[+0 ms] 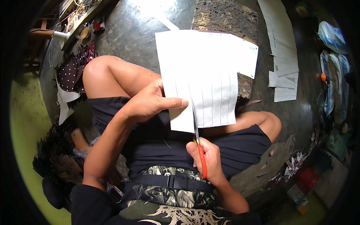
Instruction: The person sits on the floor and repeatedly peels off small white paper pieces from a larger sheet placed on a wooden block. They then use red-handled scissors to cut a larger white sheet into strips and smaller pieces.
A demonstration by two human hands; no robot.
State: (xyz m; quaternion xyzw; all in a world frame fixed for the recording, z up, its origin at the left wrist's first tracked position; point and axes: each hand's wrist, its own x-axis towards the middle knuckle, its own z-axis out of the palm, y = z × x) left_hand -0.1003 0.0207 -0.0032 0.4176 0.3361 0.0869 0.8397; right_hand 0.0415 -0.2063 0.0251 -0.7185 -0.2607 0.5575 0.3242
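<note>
A white sheet [217,90] marked with several dark lines lies over my crossed legs. My left hand [153,98] pinches its left part, thumb on top and the other fingers hidden underneath. In my right hand [210,159] is a pair of scissors [202,161] with red-orange handles. Its blades point away from me and sit in a slit that runs up from the sheet's near edge, just right of my left thumb. Whether the blades are parted cannot be made out clearly.
Beyond the sheet stands a worn, pitted board [225,15]. Long lined white strips [283,56] lie on the dark floor at right, near plastic bags [332,37]. Polka-dotted maroon material [73,75] rests by my left knee. Scraps [294,165] are scattered at lower right.
</note>
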